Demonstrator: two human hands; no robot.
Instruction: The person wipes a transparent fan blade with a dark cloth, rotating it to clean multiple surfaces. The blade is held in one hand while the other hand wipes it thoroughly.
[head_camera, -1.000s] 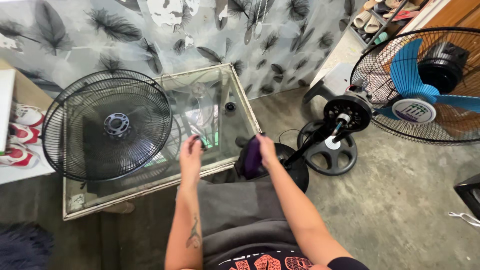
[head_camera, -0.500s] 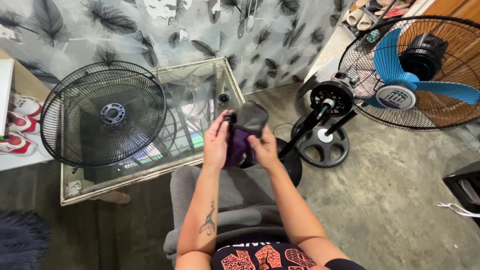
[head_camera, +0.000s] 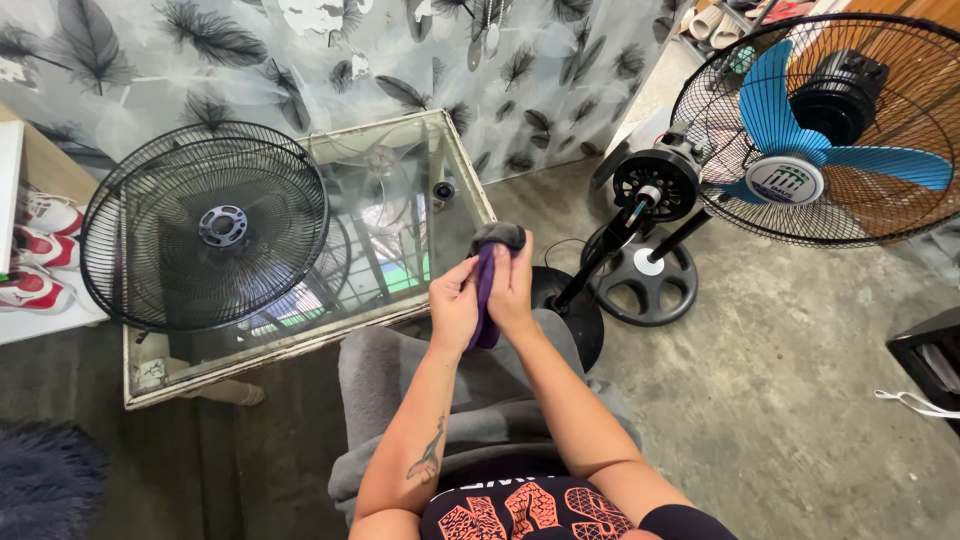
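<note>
My left hand (head_camera: 454, 303) and my right hand (head_camera: 514, 291) are pressed together over my lap, both shut on a purple cloth (head_camera: 485, 290) that wraps a dark grey rounded fan part (head_camera: 497, 236) sticking out above my fingers. The cloth hangs down between my palms. Just behind my hands stands a glass-topped table (head_camera: 455, 165) with a black wire fan guard (head_camera: 205, 226) lying on it.
A stripped fan motor on its stand (head_camera: 655, 183) with a round black base (head_camera: 645, 282) stands right of my hands. Behind it is a fan with blue blades (head_camera: 835, 130). Red and white shoes (head_camera: 35, 250) sit at the left, a dark box (head_camera: 930, 360) at right.
My hands have come together and lifted from the lap; the left hand left the table edge and joined the right on the cloth and grey part.
</note>
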